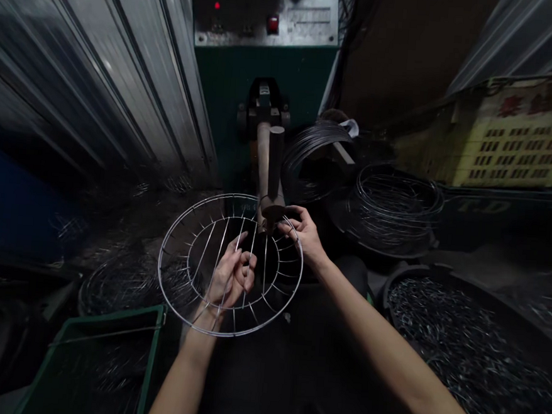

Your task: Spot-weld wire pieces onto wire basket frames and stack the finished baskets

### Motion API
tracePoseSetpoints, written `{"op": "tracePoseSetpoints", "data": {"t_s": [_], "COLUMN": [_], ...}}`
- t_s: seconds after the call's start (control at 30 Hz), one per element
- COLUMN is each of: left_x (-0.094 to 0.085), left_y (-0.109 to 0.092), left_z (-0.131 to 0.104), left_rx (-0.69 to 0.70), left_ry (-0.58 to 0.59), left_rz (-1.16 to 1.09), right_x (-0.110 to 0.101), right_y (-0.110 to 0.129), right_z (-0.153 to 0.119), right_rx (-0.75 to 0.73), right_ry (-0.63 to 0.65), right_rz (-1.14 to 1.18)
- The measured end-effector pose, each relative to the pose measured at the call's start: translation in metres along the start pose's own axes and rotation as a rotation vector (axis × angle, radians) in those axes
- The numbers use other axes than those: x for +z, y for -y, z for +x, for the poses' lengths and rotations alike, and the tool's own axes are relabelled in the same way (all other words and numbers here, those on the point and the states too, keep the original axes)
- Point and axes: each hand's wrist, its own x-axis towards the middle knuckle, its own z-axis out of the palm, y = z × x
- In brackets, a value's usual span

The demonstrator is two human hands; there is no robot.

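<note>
A round wire basket [225, 335] with two rings, short spokes and parallel bottom wires is held tilted under the spot welder's upper electrode [274, 169]. My left hand [233, 273] is beneath it, seen through the wires, its fingers curled against the bottom wires. At the far right of the rim, my right hand [306, 237] is closed in a pinch close beside the electrode tip. Whatever lies between those fingertips is too dark and small to name. The tip and lower electrode are partly hidden by shadow and the fingers.
The green welding machine [267, 61] stands ahead, a red light lit on its panel. Wire coils [315, 150] and a looped wire bundle [394, 202] lie to the right. A tub of small metal pieces [465, 334] is near right, a green crate [152, 350] near left, a yellow crate [516, 148] far right.
</note>
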Motion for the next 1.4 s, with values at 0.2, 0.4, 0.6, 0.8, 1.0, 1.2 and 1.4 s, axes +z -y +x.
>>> {"op": "tracePoseSetpoints", "data": {"t_s": [0.2,0.4,0.6,0.8,1.0,1.2,1.4], "left_x": [0.004,0.012,0.023,0.025,0.019,0.019,0.027], "left_y": [0.009,0.02,0.019,0.015,0.012,0.018,0.029], "left_z": [-0.001,-0.004,-0.01,-0.005,0.005,0.003,-0.001], "left_rx": [0.037,0.109,0.103,0.119,0.146,0.165,0.238], "left_ry": [-0.029,-0.042,-0.111,-0.186,-0.166,-0.158,-0.212], "left_rz": [-0.031,-0.046,-0.057,-0.075,-0.052,-0.051,-0.059], "right_x": [-0.02,-0.02,-0.012,-0.012,-0.008,-0.013,-0.034], "right_y": [0.001,0.007,0.009,0.002,-0.002,0.0,0.004], "right_z": [-0.02,-0.028,-0.019,-0.007,0.004,-0.007,-0.04], "right_rx": [0.001,0.003,-0.008,0.009,0.01,0.024,-0.081], "right_ry": [0.007,0.001,-0.008,0.041,0.063,0.041,-0.005], "right_rz": [-0.04,-0.127,-0.09,-0.053,-0.031,-0.06,-0.321]}}
